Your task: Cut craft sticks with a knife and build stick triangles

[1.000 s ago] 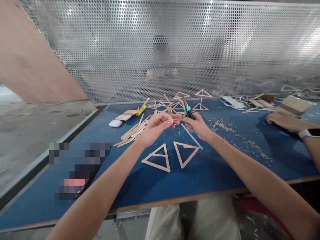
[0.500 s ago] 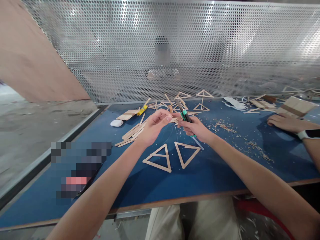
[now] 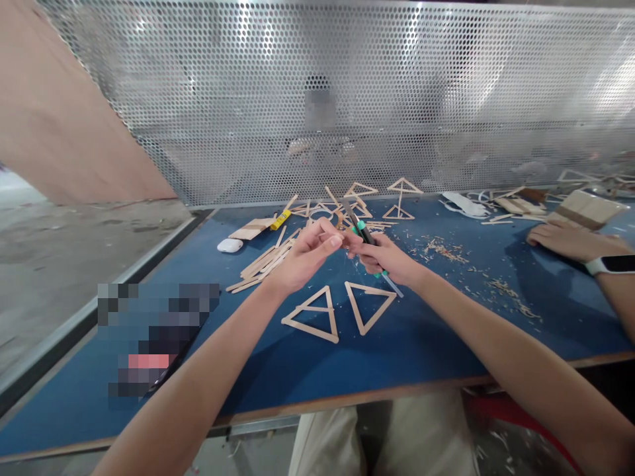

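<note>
We hold our two hands together above the blue table (image 3: 278, 370), close enough that fingertips nearly meet. Our right hand (image 3: 384, 259) is clenched around a green-and-black craft knife (image 3: 364, 233) — its long axis runs from the palm up and away to the left, blade end toward the mesh screen (image 3: 347, 99), likely so the edge meets the work at a slant. Our left hand (image 3: 302, 254) pinches something small at the fingertips; we cannot tell what. Two stick triangles (image 3: 311, 316) lie flat just below, and a loose pile of wooden sticks (image 3: 260, 263) lies left. A co-worker's hand (image 3: 570, 239) rests far right.
</note>
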Demonstrator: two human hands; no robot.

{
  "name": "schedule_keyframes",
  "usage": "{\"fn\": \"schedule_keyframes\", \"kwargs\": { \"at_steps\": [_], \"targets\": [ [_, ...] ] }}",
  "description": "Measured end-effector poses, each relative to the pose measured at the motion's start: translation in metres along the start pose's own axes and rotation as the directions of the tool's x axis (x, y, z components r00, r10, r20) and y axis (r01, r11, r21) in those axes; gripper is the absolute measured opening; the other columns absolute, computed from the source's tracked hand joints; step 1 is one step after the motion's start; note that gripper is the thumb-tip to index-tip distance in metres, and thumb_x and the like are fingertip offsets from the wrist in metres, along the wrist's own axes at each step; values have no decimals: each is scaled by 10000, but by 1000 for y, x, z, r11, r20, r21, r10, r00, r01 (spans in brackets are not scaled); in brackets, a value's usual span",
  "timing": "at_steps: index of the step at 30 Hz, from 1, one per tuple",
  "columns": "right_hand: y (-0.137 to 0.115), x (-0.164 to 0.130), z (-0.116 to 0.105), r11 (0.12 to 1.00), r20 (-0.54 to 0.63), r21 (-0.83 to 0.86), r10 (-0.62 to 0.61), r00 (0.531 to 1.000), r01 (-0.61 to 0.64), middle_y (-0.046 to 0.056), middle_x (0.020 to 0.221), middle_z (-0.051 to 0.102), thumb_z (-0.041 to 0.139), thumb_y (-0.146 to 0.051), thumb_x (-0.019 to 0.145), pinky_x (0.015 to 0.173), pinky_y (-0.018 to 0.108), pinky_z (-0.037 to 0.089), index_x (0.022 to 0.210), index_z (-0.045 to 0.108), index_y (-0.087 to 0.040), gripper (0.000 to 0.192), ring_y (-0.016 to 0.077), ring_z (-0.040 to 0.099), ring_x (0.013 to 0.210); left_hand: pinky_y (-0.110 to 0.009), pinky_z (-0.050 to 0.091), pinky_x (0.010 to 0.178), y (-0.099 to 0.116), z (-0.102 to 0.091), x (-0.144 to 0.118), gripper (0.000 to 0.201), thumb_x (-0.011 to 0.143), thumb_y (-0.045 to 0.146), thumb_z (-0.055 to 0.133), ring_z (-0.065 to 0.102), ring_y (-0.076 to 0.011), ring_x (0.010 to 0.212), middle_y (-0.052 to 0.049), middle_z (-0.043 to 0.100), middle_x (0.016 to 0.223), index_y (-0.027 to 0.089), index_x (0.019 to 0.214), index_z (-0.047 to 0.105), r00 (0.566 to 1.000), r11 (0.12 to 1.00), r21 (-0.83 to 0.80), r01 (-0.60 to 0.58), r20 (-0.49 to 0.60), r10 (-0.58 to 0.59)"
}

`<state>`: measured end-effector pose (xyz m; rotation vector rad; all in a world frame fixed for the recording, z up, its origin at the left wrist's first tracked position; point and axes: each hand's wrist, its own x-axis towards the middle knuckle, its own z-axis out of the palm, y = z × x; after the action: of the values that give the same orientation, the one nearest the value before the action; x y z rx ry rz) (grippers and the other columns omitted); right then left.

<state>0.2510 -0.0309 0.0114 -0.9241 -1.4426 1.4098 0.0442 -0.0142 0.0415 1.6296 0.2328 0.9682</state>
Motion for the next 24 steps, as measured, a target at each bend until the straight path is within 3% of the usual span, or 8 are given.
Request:
{"fn": "schedule_keyframes", "kwargs": {
  "at_steps": [4,11,17,21,24],
  "targets": [
    [-1,0,1,995,25,89,38,999,-40,-110,512,268,718,-403,879,389,203,223,816,654,-174,246,55,202,432,-423,522,934,1,1,0,248,958,405,660,686,-224,1061,-61,744,1057,223,885,508,999,999,-35,20,25,-19],
    [-5,-3,3,969,133,183,140,981,-163,-119,498,289,718,-373,879,375,183,217,831,642,-155,236,41,194,402,-391,518,880,3,1,0,222,976,378,636,679,-168,886,-45,729,1038,226,892,499,999,999,-52,-13,45,15],
    [-7,-3,1,893,284,325,222,933,-311,-122,500,256,653,-347,916,381,180,229,840,624,-159,205,53,161,403,-423,520,941,2,2,0,253,944,435,664,684,-208,1013,-59,717,1149,234,897,518,1000,1000,-24,0,10,0],
    [-12,-4,-1,873,197,468,50,979,-139,-117,496,192,633,-334,930,398,196,229,807,594,-186,195,67,133,407,-412,468,1051,1,-4,1,218,932,398,685,582,-241,1271,-57,649,1323,223,851,582,997,998,38,-50,-59,52],
    [-13,-4,-2,859,108,511,-22,994,-36,-113,492,201,624,-329,939,407,202,237,784,578,-192,212,69,125,409,-415,483,1028,4,-7,0,251,918,391,703,613,-243,1213,-65,597,1414,203,792,594,999,997,66,-27,-27,29]
  ]
}}
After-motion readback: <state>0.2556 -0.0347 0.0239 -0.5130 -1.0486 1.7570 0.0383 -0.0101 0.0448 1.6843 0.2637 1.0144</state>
